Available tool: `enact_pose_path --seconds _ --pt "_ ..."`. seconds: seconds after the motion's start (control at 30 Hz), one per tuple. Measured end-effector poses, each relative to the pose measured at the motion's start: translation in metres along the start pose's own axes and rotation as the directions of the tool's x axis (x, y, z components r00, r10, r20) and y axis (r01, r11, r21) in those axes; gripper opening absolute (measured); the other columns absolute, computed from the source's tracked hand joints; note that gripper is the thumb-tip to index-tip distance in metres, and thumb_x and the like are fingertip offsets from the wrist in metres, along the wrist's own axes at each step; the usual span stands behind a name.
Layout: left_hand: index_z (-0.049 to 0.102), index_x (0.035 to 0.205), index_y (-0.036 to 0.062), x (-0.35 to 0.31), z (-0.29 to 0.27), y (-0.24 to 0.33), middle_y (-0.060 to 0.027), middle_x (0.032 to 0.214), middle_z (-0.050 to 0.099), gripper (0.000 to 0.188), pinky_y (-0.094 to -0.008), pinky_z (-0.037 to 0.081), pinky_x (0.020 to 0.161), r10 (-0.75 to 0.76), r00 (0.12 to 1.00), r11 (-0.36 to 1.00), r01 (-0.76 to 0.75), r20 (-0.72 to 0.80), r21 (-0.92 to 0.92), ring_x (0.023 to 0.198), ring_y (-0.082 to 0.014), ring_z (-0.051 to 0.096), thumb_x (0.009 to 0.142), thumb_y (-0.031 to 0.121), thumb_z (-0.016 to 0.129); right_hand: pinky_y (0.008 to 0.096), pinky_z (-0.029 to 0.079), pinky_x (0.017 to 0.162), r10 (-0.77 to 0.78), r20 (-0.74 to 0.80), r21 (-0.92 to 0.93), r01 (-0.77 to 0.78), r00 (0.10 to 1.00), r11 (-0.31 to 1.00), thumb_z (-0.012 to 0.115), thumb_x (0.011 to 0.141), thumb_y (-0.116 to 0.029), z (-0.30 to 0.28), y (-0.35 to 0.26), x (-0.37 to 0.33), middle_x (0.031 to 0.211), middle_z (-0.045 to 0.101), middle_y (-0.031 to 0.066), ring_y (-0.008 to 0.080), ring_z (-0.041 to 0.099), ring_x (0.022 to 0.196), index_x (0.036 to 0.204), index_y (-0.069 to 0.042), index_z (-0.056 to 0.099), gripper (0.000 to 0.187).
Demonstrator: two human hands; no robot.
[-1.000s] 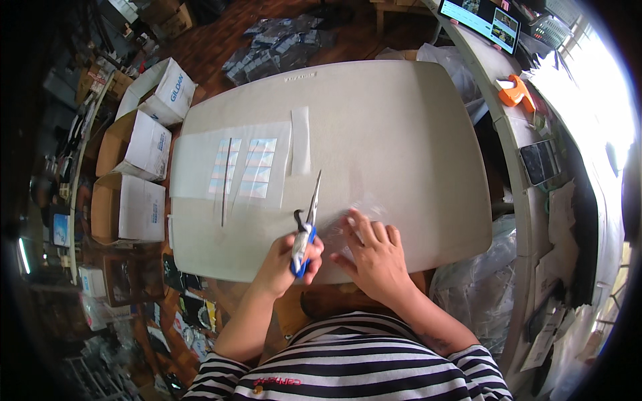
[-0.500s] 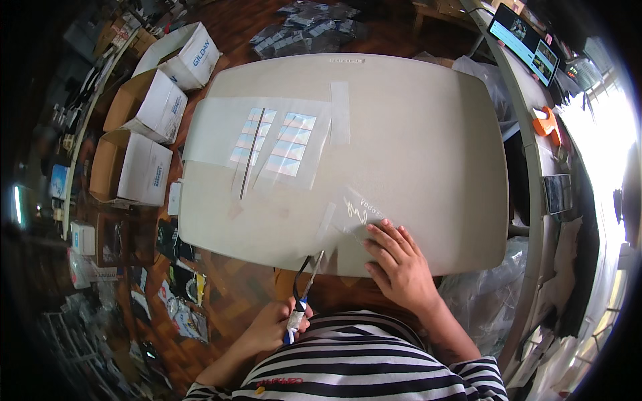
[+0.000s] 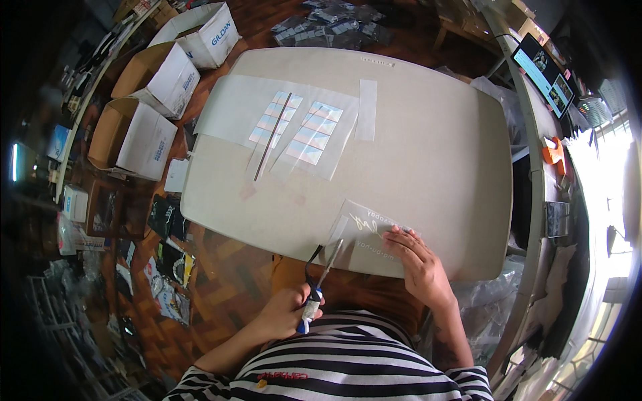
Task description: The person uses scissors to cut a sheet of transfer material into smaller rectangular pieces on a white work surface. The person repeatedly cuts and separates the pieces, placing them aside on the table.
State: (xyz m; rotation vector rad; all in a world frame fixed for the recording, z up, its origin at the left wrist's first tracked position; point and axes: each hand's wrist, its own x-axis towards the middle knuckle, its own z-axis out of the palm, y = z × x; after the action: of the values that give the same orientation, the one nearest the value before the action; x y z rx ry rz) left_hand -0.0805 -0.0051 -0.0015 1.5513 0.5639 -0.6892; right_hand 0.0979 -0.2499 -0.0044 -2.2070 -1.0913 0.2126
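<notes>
My left hand [image 3: 289,311] is closed around the handle of a pair of scissors [image 3: 329,266], whose grip looks blue with whitish wrapping. The blades stand apart, pointing up toward the table's near edge. By their tips is a clear film sheet [image 3: 360,230] with white lettering and a pale strip along its left side. My right hand [image 3: 422,269] holds the sheet's right side, fingers together over it, thumb hidden. Farther left on the table lie clear film sheets with two columns of shiny pale squares [image 3: 313,134], a thin dark strip [image 3: 273,137] across the left column.
The pale table [image 3: 428,154] has a whitish strip [image 3: 367,110] stuck near its far side. White cartons [image 3: 147,144] stand open at the left. Along the right, a side bench holds a screen [image 3: 543,73], an orange tool [image 3: 554,154] and a phone-like device [image 3: 557,219]. Plastic-wrapped packets [image 3: 328,25] lie beyond the table.
The lettered film sheet has turned and more of it shows. My right fingers have drawn together at its right side. The scissors have risen closer to the sheet. The whole view has shifted and tilted.
</notes>
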Motion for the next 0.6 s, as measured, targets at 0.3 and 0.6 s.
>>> enact_pose_path --seconds 0.3,0.6 --pt "0.06 0.101 -0.0019 0.0 -0.025 0.0 -0.0056 0.075 0.061 0.024 -0.0233 0.047 0.059 0.087 0.974 0.907 -0.163 -0.207 -0.389 0.063 -0.011 0.058 0.084 0.012 0.066 0.0407 0.043 0.098 -0.045 -0.107 -0.191 0.024 0.993 0.981 0.073 0.081 -0.015 0.011 -0.019 0.014 0.116 0.06 0.0047 0.0256 0.057 0.111 0.118 -0.01 0.067 0.037" --pt "0.062 0.096 -0.0007 -0.032 -0.025 0.009 -0.0022 0.075 0.06 0.021 -0.024 0.045 0.061 0.06 0.998 0.961 -0.063 0.022 0.271 0.068 -0.0089 0.057 0.083 0.015 0.07 0.0374 0.044 0.088 -0.067 -0.199 -0.163 0.035 0.978 0.986 0.074 0.079 -0.013 0.023 -0.015 0.014 0.104 0.063 0.0014 0.0223 0.06 0.099 0.104 -0.012 0.073 0.025"
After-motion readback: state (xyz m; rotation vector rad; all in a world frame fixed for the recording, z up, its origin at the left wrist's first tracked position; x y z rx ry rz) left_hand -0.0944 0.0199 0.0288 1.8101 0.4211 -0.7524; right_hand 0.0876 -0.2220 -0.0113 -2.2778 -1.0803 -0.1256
